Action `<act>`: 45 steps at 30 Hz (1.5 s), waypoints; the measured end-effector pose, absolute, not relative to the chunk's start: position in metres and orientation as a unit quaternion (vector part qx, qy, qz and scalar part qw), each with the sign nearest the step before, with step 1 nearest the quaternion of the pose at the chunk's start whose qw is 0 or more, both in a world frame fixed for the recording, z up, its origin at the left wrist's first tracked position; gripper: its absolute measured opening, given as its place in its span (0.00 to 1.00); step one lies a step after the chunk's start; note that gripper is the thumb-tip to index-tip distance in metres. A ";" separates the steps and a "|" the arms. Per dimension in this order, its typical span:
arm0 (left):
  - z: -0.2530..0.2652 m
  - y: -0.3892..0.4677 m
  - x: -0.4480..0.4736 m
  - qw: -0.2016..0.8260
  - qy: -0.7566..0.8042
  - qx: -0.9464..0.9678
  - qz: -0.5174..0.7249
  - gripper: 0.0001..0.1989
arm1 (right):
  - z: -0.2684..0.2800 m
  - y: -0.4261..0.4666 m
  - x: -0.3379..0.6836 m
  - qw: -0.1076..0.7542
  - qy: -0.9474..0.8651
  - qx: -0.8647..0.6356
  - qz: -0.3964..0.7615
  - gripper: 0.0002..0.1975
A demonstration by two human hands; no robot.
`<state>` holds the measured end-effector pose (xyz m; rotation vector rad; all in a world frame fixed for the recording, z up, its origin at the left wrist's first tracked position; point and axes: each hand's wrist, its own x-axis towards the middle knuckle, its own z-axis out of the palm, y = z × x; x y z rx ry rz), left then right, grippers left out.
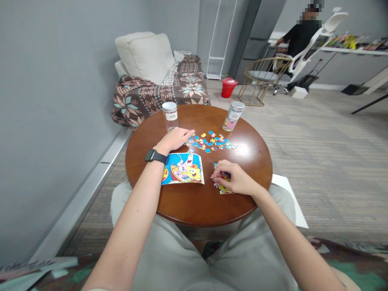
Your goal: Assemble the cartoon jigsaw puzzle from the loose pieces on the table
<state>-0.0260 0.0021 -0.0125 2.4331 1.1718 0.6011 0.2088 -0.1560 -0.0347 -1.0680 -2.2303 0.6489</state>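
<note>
My left hand [176,139] lies over the table with its fingers stretched out, the tips at the left edge of a pile of loose jigsaw pieces [209,142]. A dark watch is on that wrist. Below it, partly under the forearm, lies a cartoon picture sheet [188,171] with its edge curling up. On the right, my right hand [235,177] pinches a small pinkish puzzle piece [213,178] at the left side of a partly joined puzzle [224,189]. Much of that puzzle is hidden under the hand.
On the round brown table [194,206] stand a clear jar [169,115] behind my left hand and a picture-labelled jar [233,116] at back right. Beyond are a covered sofa [169,91], a red bin [228,88], a gold-framed chair [263,76] and a seated person [303,36].
</note>
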 end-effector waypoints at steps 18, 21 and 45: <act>-0.013 0.003 -0.027 0.177 0.412 0.869 0.212 0.27 | -0.035 -0.210 0.218 0.293 -0.852 -0.425 0.085 0.15; -0.013 0.003 -0.026 0.169 0.415 0.869 0.210 0.27 | -0.038 -0.215 0.216 0.277 -0.857 -0.426 0.078 0.17; -0.014 0.002 -0.026 0.190 0.414 0.864 0.215 0.27 | -0.036 -0.218 0.213 0.251 -0.866 -0.429 0.048 0.19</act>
